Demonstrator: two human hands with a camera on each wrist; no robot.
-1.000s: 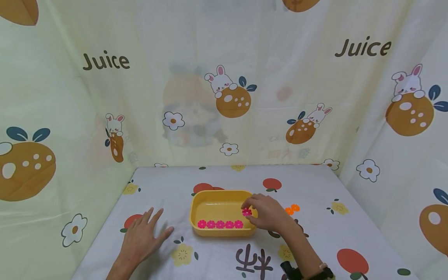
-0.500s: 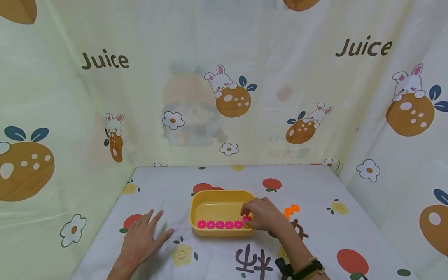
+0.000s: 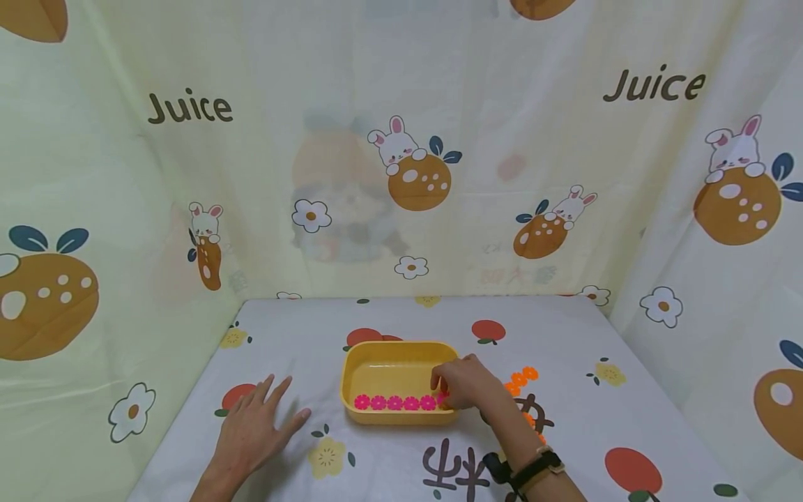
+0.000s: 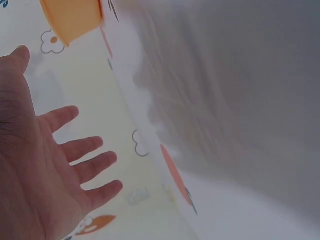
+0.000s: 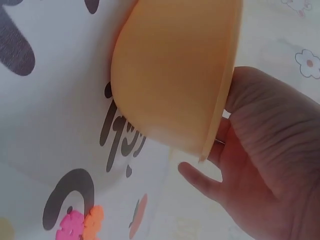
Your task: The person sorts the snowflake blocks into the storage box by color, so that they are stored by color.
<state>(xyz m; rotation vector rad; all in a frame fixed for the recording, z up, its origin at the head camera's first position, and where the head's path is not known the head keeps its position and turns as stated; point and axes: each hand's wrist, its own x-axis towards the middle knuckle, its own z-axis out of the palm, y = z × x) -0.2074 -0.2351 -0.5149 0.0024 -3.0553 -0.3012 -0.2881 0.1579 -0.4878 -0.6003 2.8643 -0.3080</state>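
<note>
A yellow plastic tray (image 3: 389,369) stands mid-table, with a row of several pink flower-shaped pieces (image 3: 394,402) along its near side. My right hand (image 3: 467,383) reaches over the right end, fingers curled down inside around one more pink flower-shaped piece (image 3: 442,399) at the row's end, mostly covered by the hand. The right wrist view shows the tray wall (image 5: 170,75) hiding the fingertips. My left hand (image 3: 254,425) hovers or rests left of the tray, fingers spread and holding nothing; the left wrist view shows its palm (image 4: 45,165) and straight fingers.
Orange flower-shaped pieces (image 3: 518,379) lie right of the tray, some partly behind my right forearm. In the right wrist view a pink flower-shaped piece (image 5: 70,226) lies beside an orange one (image 5: 93,223). Printed curtains (image 3: 263,174) enclose the table at the back and sides.
My right hand has carried the pink flower-shaped piece down and toward the near side, to the right end of the row. More orange pieces show beside the forearm. The left hand has stayed put.
</note>
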